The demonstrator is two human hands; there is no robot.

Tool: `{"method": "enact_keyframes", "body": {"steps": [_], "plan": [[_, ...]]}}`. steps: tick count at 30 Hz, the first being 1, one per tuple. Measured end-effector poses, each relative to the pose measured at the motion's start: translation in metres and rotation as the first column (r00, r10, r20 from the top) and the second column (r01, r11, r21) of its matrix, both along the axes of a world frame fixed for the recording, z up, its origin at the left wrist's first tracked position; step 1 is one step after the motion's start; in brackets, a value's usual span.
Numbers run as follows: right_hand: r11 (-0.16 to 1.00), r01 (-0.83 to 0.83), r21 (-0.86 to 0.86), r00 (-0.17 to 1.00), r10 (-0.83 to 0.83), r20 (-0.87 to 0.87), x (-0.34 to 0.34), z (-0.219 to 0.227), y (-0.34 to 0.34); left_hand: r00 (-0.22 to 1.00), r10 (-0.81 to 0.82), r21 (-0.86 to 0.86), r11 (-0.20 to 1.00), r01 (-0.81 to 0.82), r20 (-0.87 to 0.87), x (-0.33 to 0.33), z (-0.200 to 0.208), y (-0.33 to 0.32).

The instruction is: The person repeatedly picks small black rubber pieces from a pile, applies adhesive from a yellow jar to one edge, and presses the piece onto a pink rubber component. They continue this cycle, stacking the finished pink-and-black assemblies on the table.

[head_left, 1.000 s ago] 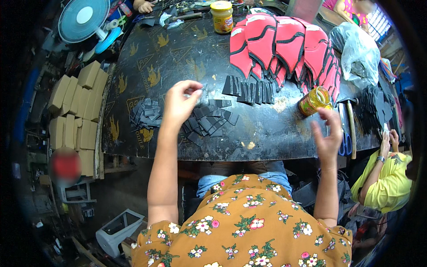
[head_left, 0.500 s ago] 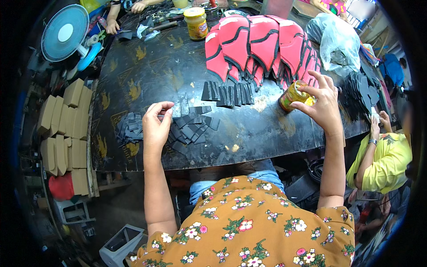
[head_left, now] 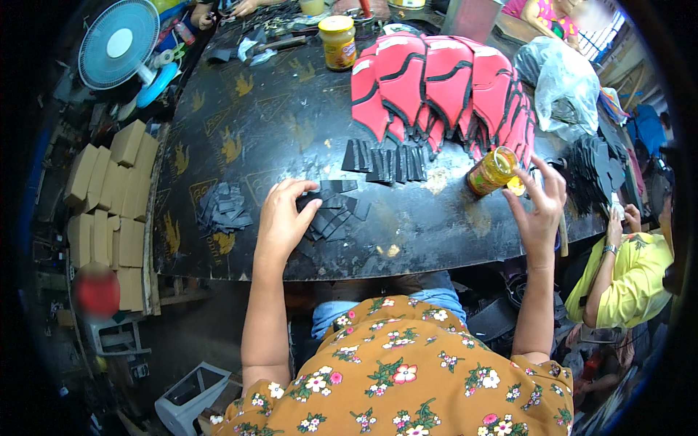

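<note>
My left hand (head_left: 282,221) is at the left side of a loose pile of small black rectangular pieces (head_left: 336,213). Its thumb and fingers are apart, and I cannot make out whether they touch the pieces. To the right, my right hand (head_left: 539,203) is open, fingers spread and nothing visible in them. Just left of those fingers stands a tilted, lidless glass jar (head_left: 492,172) with yellowish stuff inside; a small yellow thing (head_left: 516,186) shows beside it. Between the hands, farther back, a row of black strips (head_left: 385,163) lies side by side.
Another small black heap (head_left: 222,208) lies at the left. Behind the strips are stacked pink-red pieces with black edging (head_left: 436,80). A yellow-lidded jar (head_left: 337,45), a plastic bag (head_left: 560,87) and dark stacked pieces (head_left: 595,171) stand around. A person in yellow (head_left: 625,272) works at right.
My right hand has drawn back from the jar's mouth, toward me. My left hand has moved right, to the black pieces. The whole view has shifted slightly.
</note>
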State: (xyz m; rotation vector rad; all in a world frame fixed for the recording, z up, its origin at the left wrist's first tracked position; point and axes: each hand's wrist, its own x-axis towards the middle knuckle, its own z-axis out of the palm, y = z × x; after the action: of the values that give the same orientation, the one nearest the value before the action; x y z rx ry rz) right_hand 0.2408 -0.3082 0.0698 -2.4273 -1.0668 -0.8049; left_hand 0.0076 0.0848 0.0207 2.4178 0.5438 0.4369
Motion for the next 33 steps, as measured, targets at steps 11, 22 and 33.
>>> {"method": "enact_keyframes", "body": {"steps": [11, 22, 33], "plan": [[0.936, -0.128, 0.329, 0.933, 0.226, -0.28, -0.038, 0.017, 0.019, 0.997, 0.01, 0.141, 0.99, 0.0, -0.071, -0.007, -0.003, -0.006], [0.674, -0.043, 0.737, 0.356, 0.7, -0.619, -0.078, -0.022, 0.127, 0.91, 0.156, -0.824, 0.503, 0.261, 0.384, 0.057, 0.005, -0.099], [0.625, 0.094, 0.775, 0.19, 0.753, -0.631, -0.076, -0.031, 0.131, 0.943, 0.102, -0.867, 0.433, 0.246, 0.318, 0.056, 0.003, -0.109]]}}
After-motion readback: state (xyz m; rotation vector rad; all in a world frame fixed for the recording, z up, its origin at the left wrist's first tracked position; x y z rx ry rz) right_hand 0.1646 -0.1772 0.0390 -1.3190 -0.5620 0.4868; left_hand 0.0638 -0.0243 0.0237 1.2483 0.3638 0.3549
